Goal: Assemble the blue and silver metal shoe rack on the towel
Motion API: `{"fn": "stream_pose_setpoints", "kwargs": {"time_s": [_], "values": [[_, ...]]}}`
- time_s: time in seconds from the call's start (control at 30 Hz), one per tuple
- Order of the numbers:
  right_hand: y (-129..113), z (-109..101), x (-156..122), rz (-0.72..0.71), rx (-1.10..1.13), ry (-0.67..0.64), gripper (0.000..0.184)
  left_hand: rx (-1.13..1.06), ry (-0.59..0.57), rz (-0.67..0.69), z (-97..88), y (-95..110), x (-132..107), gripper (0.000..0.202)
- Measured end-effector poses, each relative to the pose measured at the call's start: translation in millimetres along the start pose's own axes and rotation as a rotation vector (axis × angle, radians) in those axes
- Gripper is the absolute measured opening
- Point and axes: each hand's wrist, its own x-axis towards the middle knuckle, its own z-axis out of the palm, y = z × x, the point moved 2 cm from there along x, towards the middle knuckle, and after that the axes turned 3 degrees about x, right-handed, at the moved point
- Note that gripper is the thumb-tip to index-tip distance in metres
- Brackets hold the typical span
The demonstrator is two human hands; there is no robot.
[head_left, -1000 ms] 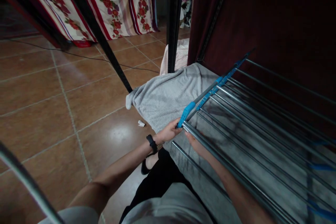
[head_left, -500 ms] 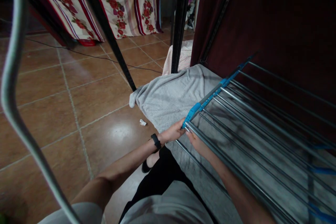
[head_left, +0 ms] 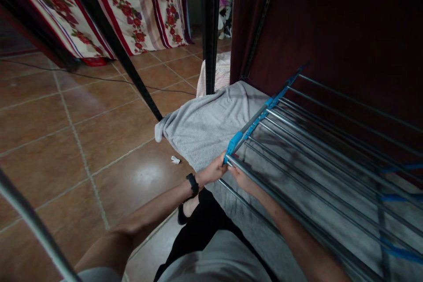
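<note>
A metal drying rack with long silver bars and blue plastic joints lies over a grey blanket on the right. At its near corner, my left hand is closed round the blue end piece; a dark watch band is on that wrist. My right hand grips the same corner from below, just beside the left, its fingers partly hidden by the bars. The grey blanket spreads beneath the rack and bunches toward the floor at its far left corner.
Dark metal posts rise beyond the blanket. A floral curtain hangs at the back, and a dark red panel stands on the right. A small white scrap and a thin cable lie on the tiled floor. A pale tube crosses the lower left.
The view has shifted, so most of the scene sits slightly further left. The pale tube now shows only at lower left. Both hands keep their hold on the rack's corner.
</note>
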Motion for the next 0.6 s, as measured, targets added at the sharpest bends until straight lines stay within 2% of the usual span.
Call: {"fn": "stream_pose_setpoints", "kwargs": {"time_s": [0.2, 0.3, 0.43, 0.53, 0.6], "values": [[-14, -18, 4, -0.002, -0.064, -0.050, 0.043, 0.004, 0.025, -0.040, -1.2, -1, 2, 0.039], [-27, -32, -4, -0.028, -0.157, -0.085, 0.043, -0.004, 0.010, -0.049, -4.0, 5, 0, 0.049], [-51, -48, -47, -0.034, -0.312, -0.057, 0.045, -0.020, 0.062, -0.047, -12.7, 21, -4, 0.063], [-70, -66, -92, -0.180, -0.272, -0.077, 0.042, -0.025, 0.087, -0.039, -19.8, 37, -7, 0.063], [-77, -87, -116, -0.262, -0.298, 0.020, 0.042, -0.004, 0.084, -0.039, -22.3, 46, -7, 0.063]]}}
